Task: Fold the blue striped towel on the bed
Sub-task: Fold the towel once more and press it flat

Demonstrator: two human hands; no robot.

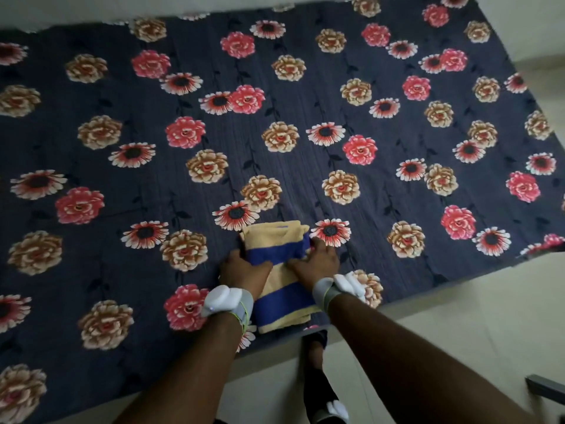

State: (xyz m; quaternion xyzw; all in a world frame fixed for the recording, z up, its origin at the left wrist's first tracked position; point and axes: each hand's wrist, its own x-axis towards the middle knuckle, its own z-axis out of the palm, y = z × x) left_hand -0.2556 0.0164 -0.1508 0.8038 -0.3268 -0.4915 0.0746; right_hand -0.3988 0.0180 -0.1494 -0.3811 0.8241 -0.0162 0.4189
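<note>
Head view, looking down over the near edge of the bed (275, 123). Dark navy bedspread with pink, tan and red-white flowers is covering the whole mattress.

The towel (282, 296) is lying near the bed's front edge, roughly centre of frame. It is sitting folded into a narrow, thick bundle, long axis running away from the person. Tan cloth with broad blue bands is showing: one band across the middle under the hands, another nearer the front end. The far end is showing plain tan layers, slightly uneven at the corners.

The left hand (244, 270) is resting on the towel's left side, fingers curled down over the blue band and the towel's edge. Whether it is pinching the cloth or only pressing is not clear; the fingertips are hidden.

The right hand (318, 261) is lying palm-down on the towel's right side, fingers spread and fairly flat, thumb reaching inward across the blue band. It is appearing to press, not grasp; some fingertips are extending past the towel onto the bedspread.

Both wrists are wearing white strapped devices: left wrist device (226, 302), right wrist device (339, 287).

Pale tiled floor (458, 319) is showing to the right and below the bed. One foot (316, 350) is standing beside the bed edge, just below the towel.
</note>
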